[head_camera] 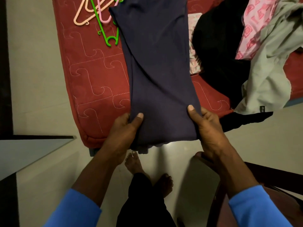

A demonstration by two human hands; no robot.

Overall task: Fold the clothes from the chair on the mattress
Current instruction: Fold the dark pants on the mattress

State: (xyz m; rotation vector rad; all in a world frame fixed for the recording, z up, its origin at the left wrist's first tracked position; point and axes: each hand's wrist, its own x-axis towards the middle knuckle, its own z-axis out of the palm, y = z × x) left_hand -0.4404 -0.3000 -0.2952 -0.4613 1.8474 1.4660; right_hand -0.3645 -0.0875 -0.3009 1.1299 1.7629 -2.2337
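The left hand point(124, 128) and the right hand point(206, 126) each pinch a near corner of the navy garment point(157, 63), thumb on top and fingers curled beneath, holding the near edge taut between them just past the end of the mattress point(91, 82). From that edge the cloth runs away from the person along the red quilted mattress as a long narrow strip. It already looks doubled lengthwise, with a diagonal crease crossing it and extra layers showing at the lower hem. My reading is that this piece is midway through folding: narrowed, laid out and pulled straight, with the crosswise folds not yet made. The fabric is dark, soft and matte, and it sags slightly between the two grips. To its right a small pink patterned piece point(194, 46) lies flat on the mattress, possibly finished, though I cannot tell for sure. Beyond it sits a loose heap, a black garment point(218, 46), a pink printed cloth point(255, 27) and a pale grey garment point(270, 71), none of it folded, so most of the work seems left. Several plastic hangers point(98, 18) lie on the far left of the mattress. A dark frame at lower right is probably the chair point(278, 179).
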